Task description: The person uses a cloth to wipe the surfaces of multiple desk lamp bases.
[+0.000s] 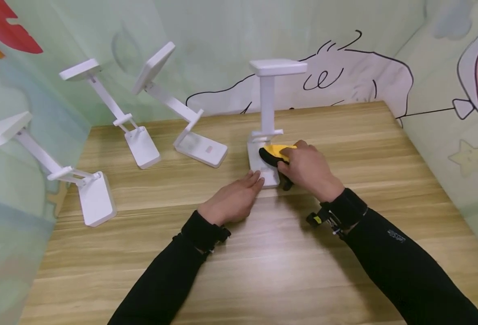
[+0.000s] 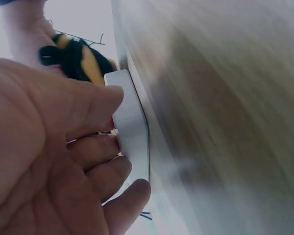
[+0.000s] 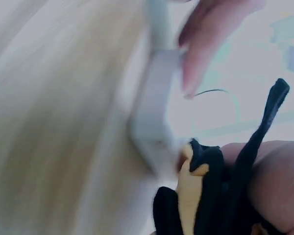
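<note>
A white folding desk lamp [image 1: 268, 104] stands upright at the middle of the table, its flat head level on top. My left hand [image 1: 232, 198] rests its fingertips on the near left corner of the lamp's base [image 2: 132, 117], fingers mostly straight. My right hand [image 1: 310, 169] grips a yellow-and-black cloth [image 1: 277, 153] against the upper face of that base. A black strap of the cloth [image 3: 257, 134] sticks out beside the right fingers in the right wrist view. The lamp base is blurred there, with left fingers [image 3: 206, 54] at its far end.
Three more white lamps stand to the left: one with a tilted head [image 1: 182, 106], one behind it [image 1: 111, 99], and one at the table's left edge [image 1: 94, 198]. Printed wall cloth [image 1: 218, 40] borders the wooden table [image 1: 263, 271] at the back and both sides.
</note>
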A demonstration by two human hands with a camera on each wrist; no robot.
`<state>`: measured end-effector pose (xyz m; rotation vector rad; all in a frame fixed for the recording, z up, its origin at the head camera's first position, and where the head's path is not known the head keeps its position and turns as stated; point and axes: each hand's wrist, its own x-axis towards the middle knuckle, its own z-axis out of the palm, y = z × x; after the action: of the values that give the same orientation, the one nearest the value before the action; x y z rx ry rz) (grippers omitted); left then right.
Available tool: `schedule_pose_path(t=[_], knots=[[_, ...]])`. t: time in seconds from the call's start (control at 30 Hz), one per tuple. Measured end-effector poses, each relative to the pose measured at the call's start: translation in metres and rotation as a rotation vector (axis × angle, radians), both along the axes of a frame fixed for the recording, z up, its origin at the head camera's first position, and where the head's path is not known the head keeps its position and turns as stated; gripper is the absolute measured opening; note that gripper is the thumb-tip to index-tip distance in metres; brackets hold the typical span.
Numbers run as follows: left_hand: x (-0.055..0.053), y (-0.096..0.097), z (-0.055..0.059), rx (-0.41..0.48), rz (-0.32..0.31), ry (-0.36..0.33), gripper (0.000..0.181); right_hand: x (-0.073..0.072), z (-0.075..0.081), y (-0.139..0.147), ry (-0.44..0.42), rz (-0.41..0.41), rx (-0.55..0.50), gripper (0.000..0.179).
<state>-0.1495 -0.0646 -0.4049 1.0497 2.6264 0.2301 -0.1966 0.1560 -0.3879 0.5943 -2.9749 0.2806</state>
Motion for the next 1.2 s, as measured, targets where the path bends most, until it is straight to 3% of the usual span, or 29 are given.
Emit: schedule_pose_path(t=[0.2,0.3,0.5,0.63,0.77,0.9,1.07,1.2], knots=[[0.001,0.000,-0.001,0.017,-0.077,0.133,0.047,0.000,-0.009,-0.030,0.043,0.143,-0.052,0.043],[0.003,0.000,-0.001,0.024,-0.079,0.143,0.045,-0.007,-0.016,-0.037,0.046,0.177,-0.042,0.039],[0.005,-0.001,-0.002,0.034,-0.007,0.074,0.053,-0.014,-0.018,-0.031,-0.019,0.121,-0.071,0.040],[0.005,-0.001,-0.003,0.032,-0.002,0.052,0.055,-0.004,-0.016,-0.015,-0.046,0.082,-0.053,0.041],[0.004,0.000,-0.003,0.034,0.013,0.023,0.055,0.007,-0.003,-0.001,-0.074,0.099,0.023,0.036],[0.004,-0.001,-0.004,0.034,0.020,0.012,0.055,0.006,0.005,-0.004,-0.015,0.082,0.055,0.035],[0.004,-0.004,-0.006,0.053,0.006,0.035,0.053,-0.008,-0.012,-0.025,0.063,0.088,0.016,0.042],[0.004,-0.003,-0.006,0.070,0.010,0.032,0.052,-0.014,-0.023,-0.030,0.071,0.022,0.024,0.043]])
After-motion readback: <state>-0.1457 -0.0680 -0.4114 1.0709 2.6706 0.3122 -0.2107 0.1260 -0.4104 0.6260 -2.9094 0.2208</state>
